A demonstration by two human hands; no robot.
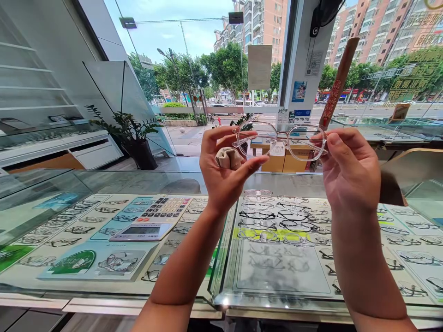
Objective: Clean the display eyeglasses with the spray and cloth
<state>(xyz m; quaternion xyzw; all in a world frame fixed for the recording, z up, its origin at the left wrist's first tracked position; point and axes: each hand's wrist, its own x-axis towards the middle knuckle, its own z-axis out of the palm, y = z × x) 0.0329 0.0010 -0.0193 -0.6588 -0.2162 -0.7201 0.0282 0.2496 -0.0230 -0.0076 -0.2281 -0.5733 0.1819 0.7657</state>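
A pair of clear-framed eyeglasses (283, 133) is raised above the counter, lenses facing me, with a small pale tag or sticker near the bridge. My right hand (353, 170) pinches its right rim between thumb and fingers. Around the left rim, the fingers of my left hand (221, 177) curl behind the frame, while the thumb points right beneath it. A crumpled beige cloth (229, 158) is tucked in my left palm. Below, on the glass counter (214, 286), several eyeglasses (258, 215) lie in rows between my forearms; some have clear frames and others dark ones.
A calculator (152, 226) rests on the counter left of my left forearm. More spectacles (79, 229) fill the display cases on both sides. Behind the counter stand a potted plant (138, 143) and a glass storefront facing the street. A chair back (415, 170) is at right.
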